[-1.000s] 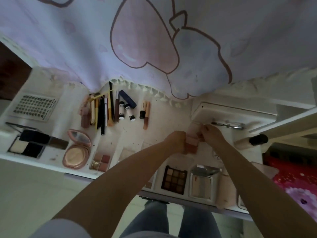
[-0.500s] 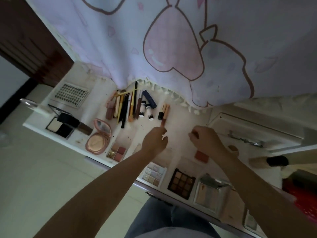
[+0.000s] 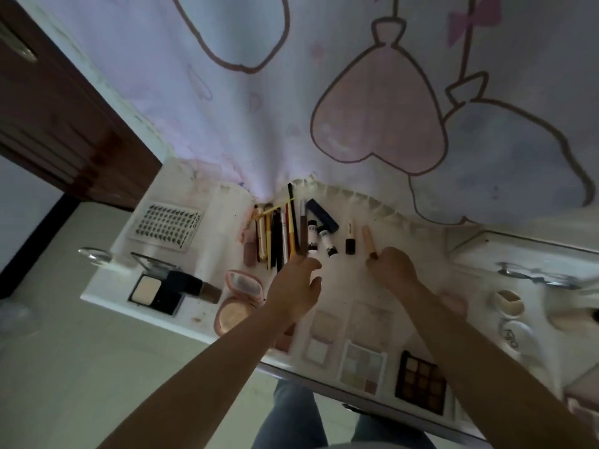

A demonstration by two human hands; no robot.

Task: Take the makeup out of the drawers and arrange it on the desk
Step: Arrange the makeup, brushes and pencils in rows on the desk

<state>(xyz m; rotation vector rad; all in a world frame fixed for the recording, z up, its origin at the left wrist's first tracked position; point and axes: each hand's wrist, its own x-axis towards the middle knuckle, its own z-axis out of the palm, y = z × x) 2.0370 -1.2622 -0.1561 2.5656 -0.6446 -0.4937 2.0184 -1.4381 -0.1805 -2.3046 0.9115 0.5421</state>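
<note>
Makeup lies spread on the white desk (image 3: 343,283). A row of pencils and brushes (image 3: 278,234) lies at the back, with two small white tubes (image 3: 324,243), a navy tube (image 3: 321,215), a black-capped bottle (image 3: 350,238) and a peach tube (image 3: 368,236) beside it. My left hand (image 3: 296,286) reaches with spread fingers to the near ends of the pencils and white tubes. My right hand (image 3: 393,270) has curled fingers at the peach tube's brown end; whether it pinches the tube is unclear. Palettes (image 3: 363,364) line the front edge.
An open pink compact (image 3: 240,299), a black powder compact (image 3: 155,291) and a lash tray (image 3: 165,226) lie on the left. On the right, an open drawer holds a metal lash curler (image 3: 534,277). A printed curtain (image 3: 324,92) hangs behind the desk; a brown door (image 3: 64,108) stands at left.
Both hands let go of the small pink blush and moved back and left. The left hand went from the peach tube to the pencil ends; the right hand came to the peach tube.
</note>
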